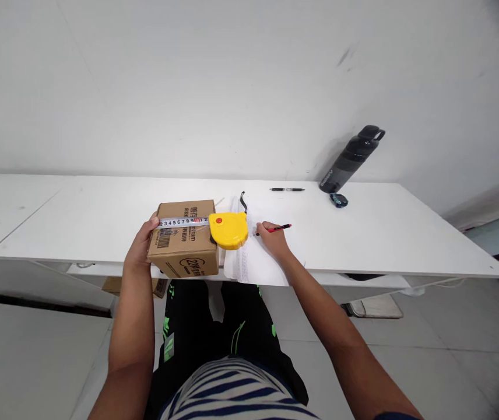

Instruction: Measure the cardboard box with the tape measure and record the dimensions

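Left hand (142, 245) first: it is wrapped round the left end of the cardboard box (186, 248), thumb on top, and that thumb covers the start of the tape blade (183, 222). The first number I can read is a 3, the hook is out of sight, and the fingers down the box's side cannot be made out. The yellow tape measure (228, 230) sits at the box's upper right edge and hides the corner there, with its black strap (243, 202) curling up behind. The right hand (272, 239) is closed in a writing grip on a red pen (281, 227); the pen's lower half is lost among the fingers over a sheet of paper (253, 262), and any marks are too faint to read. The paper's lower edge hangs past the near rim. The blade runs left to right across the box top, its long axis level with the frame, numbers climbing toward the yellow case. The pen slants from the fingers up toward the right. All of this sits just left of centre frame, at the near edge of a long white tabletop (385, 233). Further back, right of centre, a black pen (287, 189) lies flat and a dark bottle (351, 157) stands close to the white wall (232, 87), slanted in this wide view. A small dark object (339, 200) at its foot is too small to identify. Under the tabletop, part of a second box (113, 284) peeks out above the pale tiled floor (428, 361).
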Available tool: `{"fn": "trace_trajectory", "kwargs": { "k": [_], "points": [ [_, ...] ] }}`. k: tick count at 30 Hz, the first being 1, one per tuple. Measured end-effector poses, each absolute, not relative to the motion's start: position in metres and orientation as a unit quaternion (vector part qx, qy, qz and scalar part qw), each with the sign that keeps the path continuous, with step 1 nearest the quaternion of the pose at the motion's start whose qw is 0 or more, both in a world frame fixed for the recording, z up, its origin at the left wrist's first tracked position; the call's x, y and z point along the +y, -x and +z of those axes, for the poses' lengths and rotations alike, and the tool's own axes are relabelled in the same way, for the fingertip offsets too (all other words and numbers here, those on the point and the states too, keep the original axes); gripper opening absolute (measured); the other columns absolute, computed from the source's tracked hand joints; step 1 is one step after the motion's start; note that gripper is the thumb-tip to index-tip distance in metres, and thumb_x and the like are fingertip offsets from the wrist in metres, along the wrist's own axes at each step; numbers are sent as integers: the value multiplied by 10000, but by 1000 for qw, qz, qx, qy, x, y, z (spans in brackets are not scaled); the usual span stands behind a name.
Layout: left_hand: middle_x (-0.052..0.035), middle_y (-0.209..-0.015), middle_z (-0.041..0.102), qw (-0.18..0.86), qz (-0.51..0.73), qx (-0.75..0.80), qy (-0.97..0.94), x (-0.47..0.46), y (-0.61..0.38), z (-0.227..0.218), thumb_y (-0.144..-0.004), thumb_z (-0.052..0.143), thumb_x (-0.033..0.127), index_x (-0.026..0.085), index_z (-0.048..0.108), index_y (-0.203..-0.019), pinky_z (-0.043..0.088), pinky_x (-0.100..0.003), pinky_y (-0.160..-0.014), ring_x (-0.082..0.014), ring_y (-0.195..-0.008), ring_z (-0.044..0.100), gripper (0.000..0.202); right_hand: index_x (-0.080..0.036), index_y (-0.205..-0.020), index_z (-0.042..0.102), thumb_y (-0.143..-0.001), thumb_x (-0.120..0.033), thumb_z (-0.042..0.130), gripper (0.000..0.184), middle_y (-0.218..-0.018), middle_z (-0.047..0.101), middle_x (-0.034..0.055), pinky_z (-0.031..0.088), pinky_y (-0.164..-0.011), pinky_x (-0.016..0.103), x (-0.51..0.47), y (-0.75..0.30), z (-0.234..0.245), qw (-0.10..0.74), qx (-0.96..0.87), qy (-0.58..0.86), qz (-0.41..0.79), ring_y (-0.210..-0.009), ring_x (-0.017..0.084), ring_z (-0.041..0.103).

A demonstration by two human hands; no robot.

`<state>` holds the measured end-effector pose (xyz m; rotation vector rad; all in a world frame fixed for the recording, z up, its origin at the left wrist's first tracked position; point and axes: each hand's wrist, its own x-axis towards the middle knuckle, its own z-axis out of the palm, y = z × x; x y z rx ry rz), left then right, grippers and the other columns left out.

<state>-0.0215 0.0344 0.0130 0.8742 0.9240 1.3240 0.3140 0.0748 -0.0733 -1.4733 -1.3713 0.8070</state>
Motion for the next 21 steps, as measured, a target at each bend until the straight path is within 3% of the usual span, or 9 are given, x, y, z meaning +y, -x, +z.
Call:
{"fn": "trace_trajectory", "kwargs": {
  "k": [7,13,18,21],
  "points": [
    [-59,-961,763,611,580,393,-370,37,24,9,-740,675,388,157,659,-1140,591,-375,-804,-300,-975,710,462,-211,-540,531,-807,-415,501,337,-570,578,-7,407,-641,297,77,-314,-75,474,-558,606,311,-633,172,538],
    [-66,-973,760,612,583,369,-387,37,24,7,-757,682,418,159,628,-1216,576,-382,-815,-301,-963,708,530,-204,-623,588,-880,-480,460,399,-683,661,34,462,-700,324,74,-314,-80,484,-574,612,250,-713,201,612],
    [-68,-995,755,621,573,336,-415,35,27,6,-785,673,421,171,576,-1300,556,-375,-832,-284,-937,711,581,-182,-980,660,-903,-442,460,337,-1028,666,120,478,-887,442,75,-314,-82,500,-607,601,145,-993,270,609],
    [-73,-1009,750,628,565,324,-425,34,30,4,-807,661,429,168,554,-1329,542,-369,-851,-279,-938,709,593,-178,-1172,610,-869,-320,494,355,-1322,535,180,367,-1045,598,77,-309,-79,491,-647,577,90,-1286,351,460]
  ]
}}
